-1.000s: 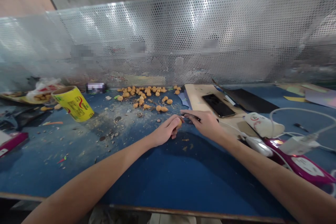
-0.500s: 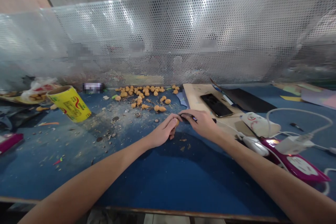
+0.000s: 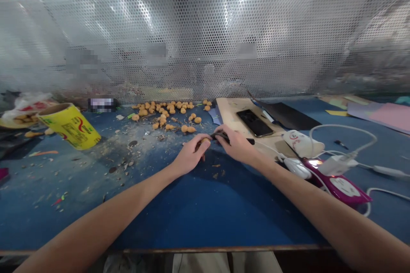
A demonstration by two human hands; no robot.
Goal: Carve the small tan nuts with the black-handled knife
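Note:
My left hand (image 3: pixel 188 155) is closed around a small tan gourd (image 3: pixel 206 140), mostly covered by the fingers and thumb. My right hand (image 3: pixel 235 144) grips a slim black-handled tool (image 3: pixel 250 141). Its rear end sticks out to the right of the palm, while its front tip points at the gourd. The tip is too small to make out. Both hands are close together above the blue table (image 3: pixel 205 204). Beyond them lies a loose group of similar small gourds (image 3: pixel 169 111), some with two-lobed bodies.
A yellow-wrapped tube (image 3: pixel 78 130) stands tilted at left among scattered crumbs. At right are a phone (image 3: pixel 254 122) on brown board (image 3: pixel 229 106), black sheet (image 3: pixel 291 113), white cables, and a magenta power strip (image 3: pixel 347 187). A perforated metal screen (image 3: pixel 198 30) runs along the back.
The view has swung slightly to the right. My left hand has turned, showing more of its thumb and the gourd. More of the black tool shows at my right hand.

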